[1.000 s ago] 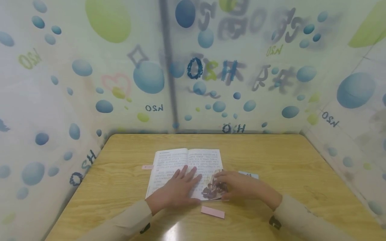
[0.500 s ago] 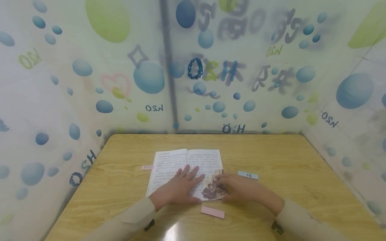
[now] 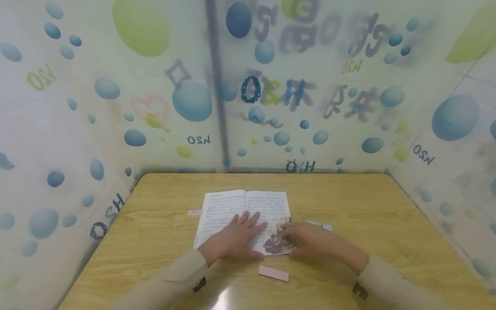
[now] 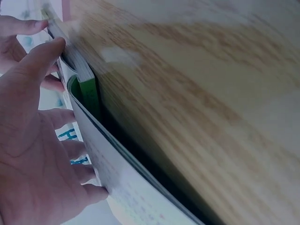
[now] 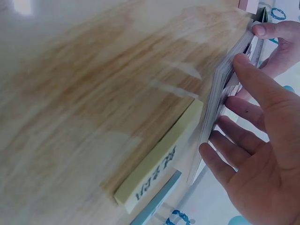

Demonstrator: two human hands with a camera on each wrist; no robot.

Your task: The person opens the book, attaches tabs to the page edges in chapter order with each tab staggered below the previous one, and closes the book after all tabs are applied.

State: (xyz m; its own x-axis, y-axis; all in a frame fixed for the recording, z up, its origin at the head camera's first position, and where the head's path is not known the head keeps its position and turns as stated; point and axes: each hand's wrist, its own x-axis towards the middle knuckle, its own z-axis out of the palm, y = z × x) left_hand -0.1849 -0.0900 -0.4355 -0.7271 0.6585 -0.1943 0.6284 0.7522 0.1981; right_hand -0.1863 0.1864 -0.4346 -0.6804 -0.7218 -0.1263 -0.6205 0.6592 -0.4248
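Observation:
An open book [image 3: 226,206] lies on the wooden table, with printed text on both pages and a picture [image 3: 277,241] at the lower right. My left hand [image 3: 238,241] rests across the pages with straight, spread fingers. In the left wrist view its thumb lies by the near edge, where the book's spine [image 4: 89,93] shows green. My right hand [image 3: 317,243] is at the right page's outer edge, fingertips on the picture. The right wrist view shows its fingers [image 5: 236,133] loosely bent against the book and the thumb along the page edges.
A pink strip-like block [image 3: 273,273] lies in front of the book. A yellow block [image 5: 159,159] with handwriting and a blue block [image 3: 319,225] lie right of it. A pink tab [image 3: 194,212] sticks out at the left. Patterned walls [image 3: 310,129] surround the table.
The book has shifted slightly to the right, and my left hand has moved right with it. My right hand has moved slightly right too, its fingers still at the page edge.

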